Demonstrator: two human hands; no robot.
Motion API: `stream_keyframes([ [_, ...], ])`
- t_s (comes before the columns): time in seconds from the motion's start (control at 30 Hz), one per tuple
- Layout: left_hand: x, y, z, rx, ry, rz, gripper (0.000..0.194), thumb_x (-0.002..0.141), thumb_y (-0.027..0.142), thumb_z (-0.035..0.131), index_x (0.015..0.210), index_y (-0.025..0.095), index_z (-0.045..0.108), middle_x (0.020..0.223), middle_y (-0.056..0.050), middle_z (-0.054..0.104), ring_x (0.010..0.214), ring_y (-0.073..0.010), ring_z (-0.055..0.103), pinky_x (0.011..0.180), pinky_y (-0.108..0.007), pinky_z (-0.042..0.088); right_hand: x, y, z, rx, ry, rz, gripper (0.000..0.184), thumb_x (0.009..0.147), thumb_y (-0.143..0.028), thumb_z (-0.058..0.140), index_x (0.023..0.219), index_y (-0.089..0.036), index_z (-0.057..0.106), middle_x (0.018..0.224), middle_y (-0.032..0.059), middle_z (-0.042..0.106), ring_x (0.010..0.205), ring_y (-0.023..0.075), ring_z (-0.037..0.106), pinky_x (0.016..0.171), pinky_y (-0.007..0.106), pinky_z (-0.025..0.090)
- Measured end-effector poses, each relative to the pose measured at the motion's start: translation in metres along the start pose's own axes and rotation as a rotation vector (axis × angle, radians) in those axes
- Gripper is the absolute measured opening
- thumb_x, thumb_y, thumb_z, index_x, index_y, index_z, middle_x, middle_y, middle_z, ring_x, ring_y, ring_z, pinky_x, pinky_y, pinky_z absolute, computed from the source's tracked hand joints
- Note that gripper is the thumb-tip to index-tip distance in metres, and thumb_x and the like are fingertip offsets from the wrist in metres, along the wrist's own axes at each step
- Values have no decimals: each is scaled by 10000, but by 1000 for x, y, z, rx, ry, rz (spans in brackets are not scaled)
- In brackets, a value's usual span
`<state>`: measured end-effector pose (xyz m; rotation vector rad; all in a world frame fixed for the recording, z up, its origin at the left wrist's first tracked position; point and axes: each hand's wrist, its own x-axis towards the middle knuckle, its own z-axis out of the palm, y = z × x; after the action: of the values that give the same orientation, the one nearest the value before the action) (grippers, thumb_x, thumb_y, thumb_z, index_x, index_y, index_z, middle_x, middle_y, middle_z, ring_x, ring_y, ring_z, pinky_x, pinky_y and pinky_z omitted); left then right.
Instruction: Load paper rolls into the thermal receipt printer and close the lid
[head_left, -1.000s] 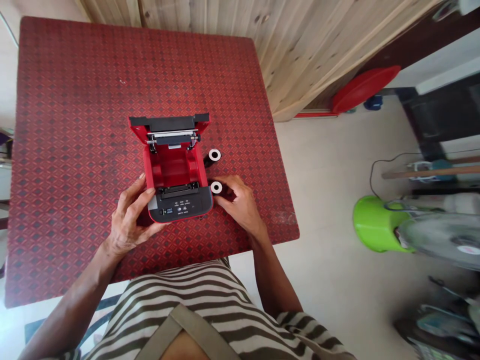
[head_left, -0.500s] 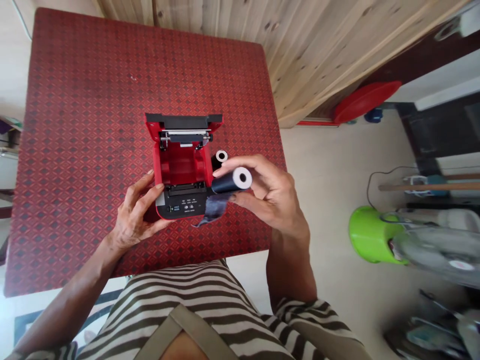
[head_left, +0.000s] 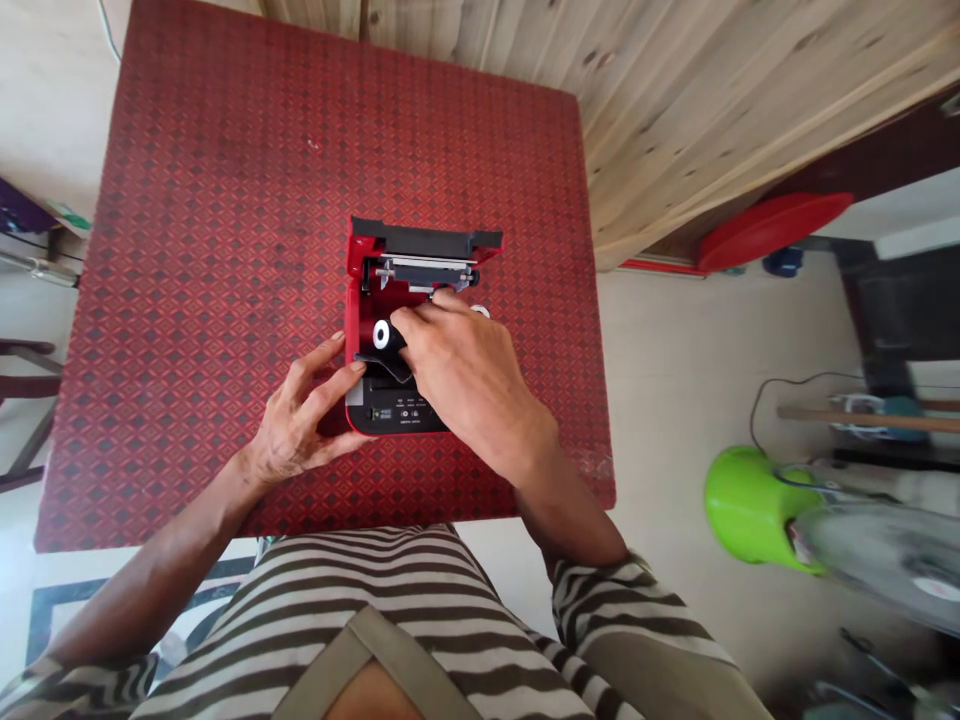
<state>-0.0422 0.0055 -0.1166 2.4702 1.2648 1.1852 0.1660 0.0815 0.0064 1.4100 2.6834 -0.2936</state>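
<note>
A small red printer (head_left: 360,300) with a black front panel stands on the red patterned table (head_left: 225,250), its lid tipped open toward the far side. My right hand (head_left: 457,375) is closed around a black paper roll (head_left: 384,335) with a white core and holds it over the printer's open bay; a loose dark tail hangs from the roll. My left hand (head_left: 300,420) rests against the printer's left front corner, fingers spread. A second roll (head_left: 480,311) peeks out just behind my right hand, beside the printer.
A wooden plank wall (head_left: 675,100) runs behind the table. To the right on the floor are a green bucket (head_left: 742,505), a fan (head_left: 885,550) and a red tray (head_left: 765,225) leaning on the wall. The table's right edge lies close to the printer.
My right hand lifted one roll from the table beside the printer and carried it left over the open bay. My left hand stayed at the printer's corner. The view shifted.
</note>
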Motion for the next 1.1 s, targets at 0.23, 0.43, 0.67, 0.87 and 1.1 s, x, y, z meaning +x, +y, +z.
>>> stream_keyframes([
  [0.23, -1, -1, 2, -32, 11, 0, 904, 913, 517, 806, 1660, 262, 365, 1626, -207, 500, 1400, -340, 643, 1080, -465, 642, 6, -6, -5, -39, -115, 34, 311, 1070, -56, 455, 1152, -114, 750, 1073, 179, 807, 1149, 289, 702, 791, 344, 511],
  [0.43, -1, -2, 2, -34, 3, 2, 925, 902, 520, 819, 1663, 248, 370, 1626, -209, 503, 1421, -348, 628, 1086, -462, 640, 28, -2, 6, -25, -183, 18, 374, 1074, -49, 406, 1137, -106, 770, 1114, 214, 809, 1018, 307, 764, 744, 372, 511],
  [0.67, 0, -1, 1, -41, 2, 5, 913, 905, 500, 820, 1658, 225, 383, 1618, -226, 505, 1430, -350, 618, 1074, -452, 647, 16, 5, 5, 45, -110, -12, 333, 1061, -29, 455, 1201, -78, 752, 1137, 201, 806, 1098, 315, 751, 831, 395, 558],
  [0.87, -1, -1, 0, -29, -13, -11, 911, 914, 526, 802, 1666, 269, 355, 1623, -207, 500, 1404, -354, 638, 1062, -481, 650, -20, 22, 12, 310, 162, -238, 237, 1093, -250, 596, 1220, -130, 757, 1174, 124, 813, 1047, 252, 715, 990, 422, 560],
  [1.1, 1, 1, -10, -97, -5, -109, 990, 857, 726, 762, 1643, 276, 364, 1500, -176, 613, 1336, -360, 673, 1047, -547, 639, -38, 21, 38, 499, 334, -269, 180, 1065, -249, 646, 1136, -157, 783, 1060, 76, 828, 997, 228, 690, 948, 401, 563],
])
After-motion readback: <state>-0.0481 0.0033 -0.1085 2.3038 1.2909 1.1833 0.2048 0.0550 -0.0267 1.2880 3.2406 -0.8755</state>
